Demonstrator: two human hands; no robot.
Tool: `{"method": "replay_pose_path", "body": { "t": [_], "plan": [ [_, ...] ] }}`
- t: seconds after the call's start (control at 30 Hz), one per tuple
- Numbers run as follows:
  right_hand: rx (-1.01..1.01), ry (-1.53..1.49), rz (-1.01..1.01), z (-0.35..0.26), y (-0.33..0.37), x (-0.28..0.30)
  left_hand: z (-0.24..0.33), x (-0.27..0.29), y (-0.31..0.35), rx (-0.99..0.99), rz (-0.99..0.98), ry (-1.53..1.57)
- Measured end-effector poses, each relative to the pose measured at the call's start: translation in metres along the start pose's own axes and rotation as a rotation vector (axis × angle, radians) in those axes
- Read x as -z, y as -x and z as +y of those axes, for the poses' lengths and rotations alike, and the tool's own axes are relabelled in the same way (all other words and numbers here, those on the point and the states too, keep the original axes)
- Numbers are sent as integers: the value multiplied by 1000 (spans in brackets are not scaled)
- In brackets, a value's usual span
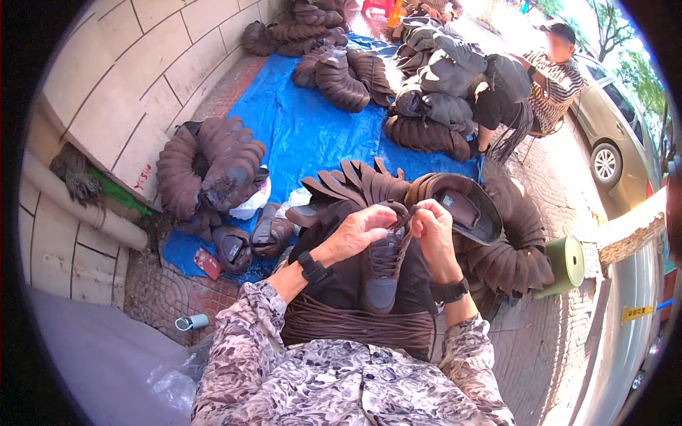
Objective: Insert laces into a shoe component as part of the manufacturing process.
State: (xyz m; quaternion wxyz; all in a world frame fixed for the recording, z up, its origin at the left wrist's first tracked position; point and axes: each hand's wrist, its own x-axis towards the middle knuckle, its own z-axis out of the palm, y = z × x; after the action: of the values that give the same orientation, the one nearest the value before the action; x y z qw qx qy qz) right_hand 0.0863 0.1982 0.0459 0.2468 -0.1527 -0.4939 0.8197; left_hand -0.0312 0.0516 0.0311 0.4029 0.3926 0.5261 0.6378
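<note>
A shoe upper (383, 266) is held on the lap between both hands; stacked uppers (209, 167) are piled left on the tarp (305, 128), more behind.

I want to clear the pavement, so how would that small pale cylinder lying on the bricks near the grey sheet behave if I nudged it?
The pale cylinder lies on its side, so it would probably roll rather than slide. It looks small and open at one end, so it is likely light. The patterned brick pavement looks uneven, so it may stop soon or veer off.
</note>
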Motion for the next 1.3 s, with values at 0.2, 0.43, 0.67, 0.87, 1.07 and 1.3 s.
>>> {"method": "replay_pose_path", "body": {
  "t": [0.2,0.43,0.67,0.87,1.07,1.3],
  "plan": [
    [257,514,308,-11,2,-2,-16,45,20,-27,432,-30],
    [350,1551,-170,42,19,-56,-12,53,26,132,224,37],
    [50,640,7,-30,-11,-8,-5,42,12,154,181,28],
    [-44,345,68,-56,31,76,-12,54,-55,205,62,-360],
    [-33,269,-24,-44,61,57,8,18,-153,441,-250,-867],
    [-13,135,18,-52,52,60,-75,5,-195,509,-390,-983]
  ]
}}
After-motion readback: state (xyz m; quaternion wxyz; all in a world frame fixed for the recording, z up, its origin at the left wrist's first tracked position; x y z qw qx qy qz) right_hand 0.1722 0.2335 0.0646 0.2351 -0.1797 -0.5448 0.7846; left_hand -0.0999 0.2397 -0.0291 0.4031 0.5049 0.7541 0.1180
